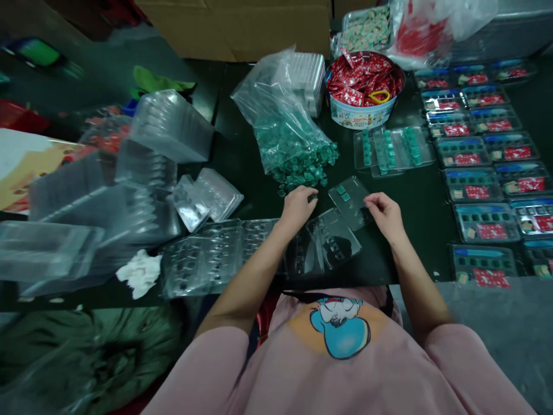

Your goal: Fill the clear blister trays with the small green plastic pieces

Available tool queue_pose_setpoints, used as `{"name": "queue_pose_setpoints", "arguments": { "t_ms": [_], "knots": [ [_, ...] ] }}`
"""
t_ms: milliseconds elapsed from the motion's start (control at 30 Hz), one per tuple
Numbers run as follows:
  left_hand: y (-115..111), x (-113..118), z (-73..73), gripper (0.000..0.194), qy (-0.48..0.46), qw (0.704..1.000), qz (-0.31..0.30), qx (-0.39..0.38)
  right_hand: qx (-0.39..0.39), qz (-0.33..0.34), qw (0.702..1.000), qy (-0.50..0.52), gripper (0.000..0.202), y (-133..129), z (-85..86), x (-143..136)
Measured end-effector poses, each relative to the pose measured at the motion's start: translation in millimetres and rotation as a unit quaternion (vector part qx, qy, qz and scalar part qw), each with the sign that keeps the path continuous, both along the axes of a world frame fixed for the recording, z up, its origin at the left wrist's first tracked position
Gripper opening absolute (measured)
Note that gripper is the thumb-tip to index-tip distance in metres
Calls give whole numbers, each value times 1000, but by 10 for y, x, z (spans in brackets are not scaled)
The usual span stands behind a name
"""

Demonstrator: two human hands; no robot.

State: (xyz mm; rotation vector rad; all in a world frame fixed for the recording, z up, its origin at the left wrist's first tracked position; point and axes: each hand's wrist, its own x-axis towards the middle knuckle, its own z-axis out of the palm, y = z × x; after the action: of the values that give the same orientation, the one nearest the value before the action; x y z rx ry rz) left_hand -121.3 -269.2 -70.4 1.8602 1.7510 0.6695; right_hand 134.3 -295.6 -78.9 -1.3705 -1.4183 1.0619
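My left hand (299,208) is closed in a pinch at the near edge of a heap of small translucent green cubes (302,164), with a green cube (313,197) at its fingertips. The heap spills from a clear plastic bag (276,98). My right hand (384,214) pinches the right edge of a clear plastic blister tray (354,208), which lies tilted on the table between my hands. Two or so green cubes (343,192) sit in its far left part. Another clear tray (334,239) lies just below it, partly overlapped.
Clear trays with rows of green cubes (391,151) lie beyond my right hand. Behind them stands a round tin (363,115) of red packets. Filled trays (469,158) line the right side. Stacked clear trays (173,127) and a crumpled white tissue (140,273) are on the left.
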Motion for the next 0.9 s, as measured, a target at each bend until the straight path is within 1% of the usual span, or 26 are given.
{"name": "queue_pose_setpoints", "arguments": {
  "t_ms": [33, 67, 133, 167, 233, 267, 333, 500, 633, 733, 800, 900],
  "knots": [
    [-24, 103, 22, 22, -72, 997, 0, -14, -3, 9, 1000, 10, 17, -4, 35, -56],
    [-48, 207, 43, 23, -150, 988, -5, -36, -7, 20, 1000, 23, 16, -4, 68, -114],
    [-93, 391, 74, 28, -290, 953, -18, -84, -19, 45, 997, 59, 17, 5, 118, -220],
    [-111, 463, 84, 30, -340, 935, -20, -101, -26, 53, 995, 80, 18, 14, 132, -260],
    [-136, 561, 96, 32, -396, 910, -19, -118, -39, 59, 991, 117, 20, 35, 138, -306],
    [-143, 588, 102, 32, -407, 905, -19, -123, -43, 58, 989, 131, 20, 44, 133, -310],
    [-150, 616, 121, 31, -407, 904, -25, -131, -45, 54, 987, 142, 22, 59, 121, -291],
    [-165, 665, 201, 26, -363, 922, -36, -128, -44, 58, 991, 112, 21, 69, 143, -216],
    [-179, 716, 241, 21, -344, 932, -31, -111, -15, 59, 994, 88, 12, 66, 174, -220],
    [-182, 732, 228, 20, -328, 939, -21, -102, -3, 46, 996, 79, 9, 77, 151, -233],
    [-178, 731, 203, 22, -326, 941, -13, -93, -10, 47, 993, 104, 9, 90, 113, -233],
    [-168, 721, 163, 26, -347, 934, -10, -89, -16, 56, 986, 158, 8, 104, 50, -224]
  ]
}}
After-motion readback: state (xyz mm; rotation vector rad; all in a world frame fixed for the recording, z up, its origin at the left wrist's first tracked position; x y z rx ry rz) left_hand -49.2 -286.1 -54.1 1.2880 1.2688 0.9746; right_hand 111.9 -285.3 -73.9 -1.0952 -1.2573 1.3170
